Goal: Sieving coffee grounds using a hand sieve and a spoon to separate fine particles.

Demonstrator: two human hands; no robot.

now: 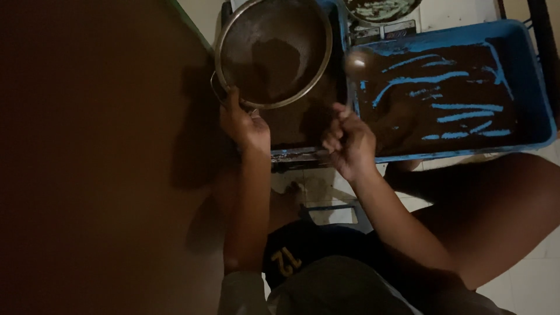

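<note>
Head view, dim light. Nearest the camera, the person's lap and dark clothing fill the lower edge; detail there is lost in shadow. The left hand point(244, 123) is closed around the near rim of a round metal sieve point(273, 52), which holds a patch of dark brown powder point(274, 67); its fingertips are hidden behind the rim. The right hand point(349, 140) is curled into a loose fist just right of the sieve; whether it grips anything cannot be told, though a blurred round shape point(357, 61) hovers above it. The sieve hangs over a dark tray point(303, 125) of the same powder, whose near edge shows beside the left wrist; its far end is covered by the sieve. To the right, touching it, lies a blue tray point(539, 87) with powder scraped into streaks, its right corner cut off. At the top edge, a further round vessel point(382, 9) is cropped. A brown wall point(87, 146) fills the left.
</note>
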